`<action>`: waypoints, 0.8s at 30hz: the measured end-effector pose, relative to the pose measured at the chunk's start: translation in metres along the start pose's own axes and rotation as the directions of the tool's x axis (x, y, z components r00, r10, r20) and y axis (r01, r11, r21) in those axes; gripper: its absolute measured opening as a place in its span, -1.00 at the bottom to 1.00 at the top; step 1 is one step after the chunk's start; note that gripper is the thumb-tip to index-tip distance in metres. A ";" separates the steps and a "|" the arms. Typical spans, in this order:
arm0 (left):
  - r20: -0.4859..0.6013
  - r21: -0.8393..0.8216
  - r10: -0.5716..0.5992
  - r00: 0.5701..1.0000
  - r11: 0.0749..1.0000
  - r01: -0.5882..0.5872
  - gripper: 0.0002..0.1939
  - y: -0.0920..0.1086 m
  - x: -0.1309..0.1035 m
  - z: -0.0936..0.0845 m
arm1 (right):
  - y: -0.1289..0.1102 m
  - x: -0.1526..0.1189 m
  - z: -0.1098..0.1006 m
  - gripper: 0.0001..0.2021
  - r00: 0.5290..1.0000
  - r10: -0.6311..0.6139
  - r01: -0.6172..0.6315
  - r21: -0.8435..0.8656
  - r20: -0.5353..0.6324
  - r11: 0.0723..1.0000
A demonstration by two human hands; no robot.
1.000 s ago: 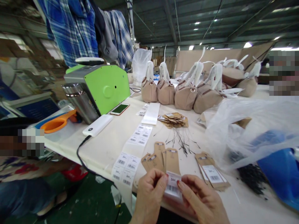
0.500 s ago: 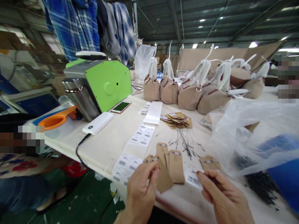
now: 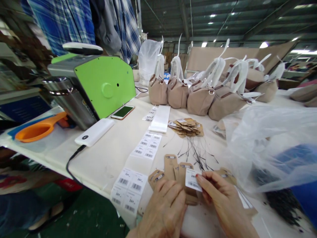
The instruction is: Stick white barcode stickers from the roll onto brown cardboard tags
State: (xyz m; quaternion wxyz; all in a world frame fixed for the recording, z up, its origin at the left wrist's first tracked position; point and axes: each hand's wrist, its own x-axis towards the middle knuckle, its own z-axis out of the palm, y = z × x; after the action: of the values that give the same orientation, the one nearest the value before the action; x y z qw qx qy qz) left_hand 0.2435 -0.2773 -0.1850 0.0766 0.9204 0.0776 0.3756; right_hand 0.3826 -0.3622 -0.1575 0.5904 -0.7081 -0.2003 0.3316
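Note:
My right hand (image 3: 218, 195) pinches a white barcode sticker (image 3: 192, 180) by its right edge, over one of the brown cardboard tags (image 3: 170, 163). My left hand (image 3: 164, 206) lies over the lower tags near the table's front edge, fingers curled together; what is beneath them is hidden. Left of it is a strip of printed stickers (image 3: 130, 185), running back to a folded white stack (image 3: 160, 119). Behind the tags is a pile of brown tags (image 3: 189, 127) with black strings (image 3: 198, 153). More brown tags (image 3: 225, 175) lie beyond my right hand.
Beige handbags (image 3: 177, 94) stand at the back. On the left are a green machine (image 3: 106, 86), a steel flask (image 3: 74, 104), a phone (image 3: 123, 112), a white power bank (image 3: 94, 132) and orange scissors (image 3: 37, 130). A clear plastic bag (image 3: 277, 142) lies at right.
My right hand has moved left with the sticker, over a tag. My left hand has come down and right onto the tags. The camera view has shifted slightly.

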 end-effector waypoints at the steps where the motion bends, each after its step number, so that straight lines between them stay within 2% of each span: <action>1: -0.003 -0.001 0.006 1.000 1.000 -0.006 -0.81 -0.001 0.000 0.000 | -0.001 0.002 0.002 -0.63 1.000 0.006 -0.006 0.008 0.009 1.000; 9: -0.017 -0.014 0.053 0.998 0.998 -0.054 -0.80 -0.004 -0.001 -0.002 | -0.004 0.017 0.014 -0.67 0.996 -0.019 0.021 -0.021 0.090 1.000; 16: -0.053 0.054 0.094 0.994 0.994 -0.092 -0.80 -0.006 -0.005 0.001 | -0.006 0.013 -0.002 -0.69 0.993 -0.105 0.113 -0.185 0.049 0.976; 21: -0.054 0.111 0.106 0.993 0.989 -0.100 -0.77 -0.005 -0.007 0.004 | -0.002 0.008 -0.002 -0.67 0.986 0.007 0.027 -0.199 0.168 0.980; 24: -0.046 0.110 0.084 0.995 0.991 -0.079 -0.80 -0.005 -0.007 0.005 | 0.002 0.011 0.001 -0.66 0.983 0.045 -0.007 -0.210 0.176 0.978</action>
State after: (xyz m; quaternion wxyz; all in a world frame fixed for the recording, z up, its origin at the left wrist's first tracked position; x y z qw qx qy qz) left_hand 0.2417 -0.2745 -0.1941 0.0092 0.9158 0.0620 0.3966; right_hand 0.3892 -0.3543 -0.1625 0.4879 -0.7358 -0.2772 0.3790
